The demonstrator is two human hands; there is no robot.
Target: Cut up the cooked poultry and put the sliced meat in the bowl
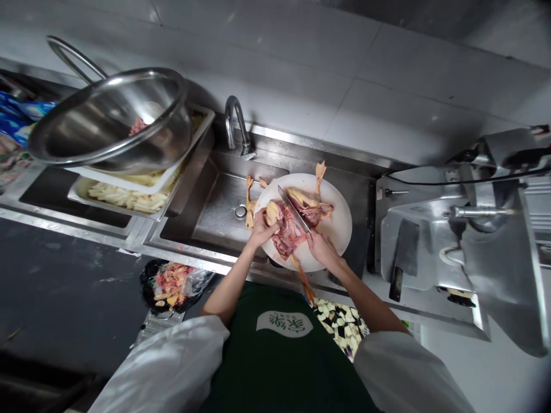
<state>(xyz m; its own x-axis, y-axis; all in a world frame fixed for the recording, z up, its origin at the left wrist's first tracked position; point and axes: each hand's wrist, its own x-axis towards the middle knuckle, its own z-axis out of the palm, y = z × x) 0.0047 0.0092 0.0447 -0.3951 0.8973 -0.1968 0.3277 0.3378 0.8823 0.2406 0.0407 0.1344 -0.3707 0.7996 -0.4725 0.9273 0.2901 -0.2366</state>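
1. Closest in: green apron (279, 355), chopped eggplant (340, 324) just beside it on the right.
2. Left hand (260, 229) next, grip clamped on the near-left side of the raw chicken (286, 232), pinning it down.
3. Right hand (322, 249), grip closed round the handle of a cleaver (295, 209), blade angled across the bird.
4. Chicken sprawled on a round white cutting board (338, 223), parked over the right end of the sink (215, 212).
5. Further back: faucet (236, 123), then off left a big steel bowl (112, 120) tilted on a tray of potato strips (129, 198).
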